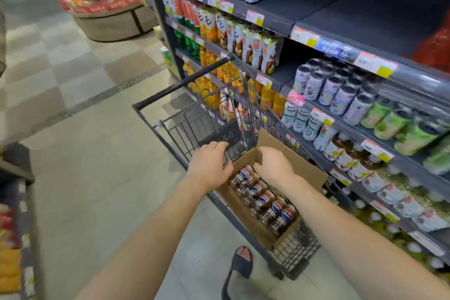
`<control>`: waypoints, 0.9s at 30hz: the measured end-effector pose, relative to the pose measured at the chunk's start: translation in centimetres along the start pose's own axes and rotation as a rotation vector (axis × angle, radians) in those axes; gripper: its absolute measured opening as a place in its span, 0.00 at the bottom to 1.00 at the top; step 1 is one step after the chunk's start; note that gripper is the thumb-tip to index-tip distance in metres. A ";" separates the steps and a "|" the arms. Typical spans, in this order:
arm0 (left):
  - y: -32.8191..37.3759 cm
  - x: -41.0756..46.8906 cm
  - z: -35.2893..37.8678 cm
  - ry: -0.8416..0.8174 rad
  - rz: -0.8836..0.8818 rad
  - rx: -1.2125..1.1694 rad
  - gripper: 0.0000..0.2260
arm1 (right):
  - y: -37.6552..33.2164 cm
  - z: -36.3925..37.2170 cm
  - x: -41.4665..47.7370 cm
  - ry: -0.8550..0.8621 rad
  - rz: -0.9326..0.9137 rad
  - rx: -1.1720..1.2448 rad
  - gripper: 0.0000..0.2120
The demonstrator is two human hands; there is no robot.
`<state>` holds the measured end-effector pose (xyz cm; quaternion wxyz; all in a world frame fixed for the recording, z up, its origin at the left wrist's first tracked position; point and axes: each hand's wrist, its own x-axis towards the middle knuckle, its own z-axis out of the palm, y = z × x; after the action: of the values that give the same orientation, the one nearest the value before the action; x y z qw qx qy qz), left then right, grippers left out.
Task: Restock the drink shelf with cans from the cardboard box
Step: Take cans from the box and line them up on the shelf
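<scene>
Cans [265, 198] are packed in a row down the open cardboard box [306, 168], which is carried in the basket of a wire cart [180, 82]. The box is set lengthways from the cart's near end toward its handle end and lies against the side nearest the drink shelf [350, 132]. The cans appear to be laid on their sides, long axes across the box's short width and so pointing toward the shelf. Which end is the top cannot be told through the blur. The left hand [209, 165] is held over the box's far left corner. Its fingers [216, 147] are loosely spread above the cart's wire panel, the thumb is at the cardboard rim, and nothing is gripped. The right hand [275, 165] is lowered into the far end of the box beside the raised flap. Its fingers are curled downward and hidden behind the knuckles, so whether a can is held cannot be told. The step in hand is judged to be the picking of cans from the far end. It would be done well if the box were steadied at that corner while each can is clasped round its middle, lifted clear of its neighbours and turned upright before being carried to the shelf.
</scene>
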<state>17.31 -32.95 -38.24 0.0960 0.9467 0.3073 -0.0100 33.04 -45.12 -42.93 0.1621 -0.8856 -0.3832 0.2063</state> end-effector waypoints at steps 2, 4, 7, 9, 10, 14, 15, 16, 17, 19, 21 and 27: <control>-0.9 2.9 0.7 -0.046 0.016 0.000 0.26 | 0.0 0.6 2.8 -0.004 0.034 0.025 0.28; -1.4 5.5 1.7 -0.104 0.052 0.009 0.25 | 0.3 1.0 4.8 -0.024 0.092 0.036 0.29; -1.8 9.0 3.0 -0.195 0.114 0.042 0.25 | 1.6 1.8 6.8 -0.057 0.196 0.047 0.31; -1.8 11.2 3.9 -0.241 0.148 0.053 0.25 | 2.8 2.1 7.6 -0.064 0.280 0.065 0.32; -1.7 12.3 4.3 -0.257 0.172 0.054 0.25 | 3.5 2.4 7.8 -0.055 0.325 0.076 0.32; -0.8 16.1 6.6 -0.336 0.305 0.070 0.26 | 6.2 3.2 8.5 -0.012 0.504 0.114 0.30; -0.4 17.0 7.3 -0.363 0.340 0.076 0.27 | 6.9 3.6 8.5 -0.008 0.542 0.119 0.29; -0.1 17.8 8.0 -0.389 0.373 0.076 0.27 | 7.5 4.0 8.6 -0.008 0.583 0.123 0.29; 0.2 18.6 8.6 -0.412 0.402 0.069 0.28 | 8.1 4.4 8.5 -0.011 0.629 0.132 0.28; 0.7 20.0 10.1 -0.444 0.467 0.056 0.27 | 9.2 5.4 8.2 -0.007 0.737 0.165 0.23; 1.2 21.2 11.6 -0.491 0.535 0.053 0.26 | 10.2 6.3 7.9 -0.001 0.851 0.212 0.16; 3.0 23.4 16.5 -0.618 0.666 -0.001 0.24 | 12.8 9.5 6.4 0.169 1.105 0.316 0.24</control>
<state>38.70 -24.81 -55.71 0.1818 0.9465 -0.0573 -0.2603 40.22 -47.54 -58.33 0.1908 -0.9326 0.1855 0.2438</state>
